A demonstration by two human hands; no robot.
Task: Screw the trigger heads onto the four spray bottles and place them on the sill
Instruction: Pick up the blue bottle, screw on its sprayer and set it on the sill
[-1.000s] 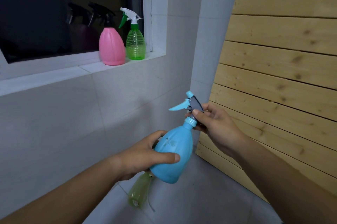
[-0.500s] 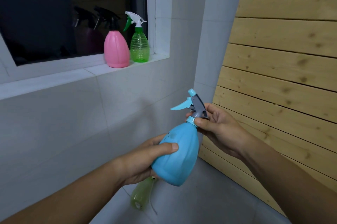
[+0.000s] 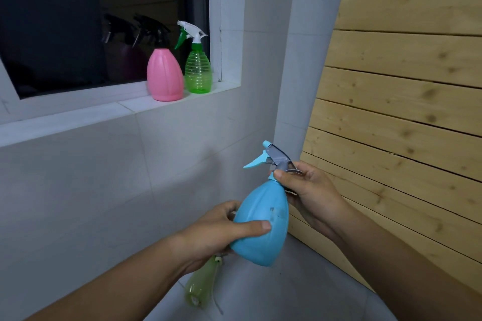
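Blue bottle (image 3: 263, 226) held mid-air, tilted, neck up and to the right, base down toward the floor. Left hand (image 3: 221, 229) wrapped round the lower body, thumb laid flat across the front, other fingers behind and mostly hidden. Right hand (image 3: 310, 195) closed on the neck just under the trigger head (image 3: 273, 159); thumb tip on the collar, fingers curled behind the grey housing. Trigger head seated on the bottle neck, blue lever and nozzle pointing left, away from the right hand. Can't tell how far threaded down.

Up and left of both hands, well apart: sill (image 3: 78, 117) with pink bottle (image 3: 164, 74), black trigger head on, and green bottle (image 3: 197, 70), white-and-green trigger head on. Two standing upright, just beside each other, green one nearest the window corner.

Below the left hand, on the floor: pale green bottle (image 3: 199, 286) lying on its side, partly hidden by the wrist, no head visible. Wooden slat panel (image 3: 404, 98) right behind the right hand.
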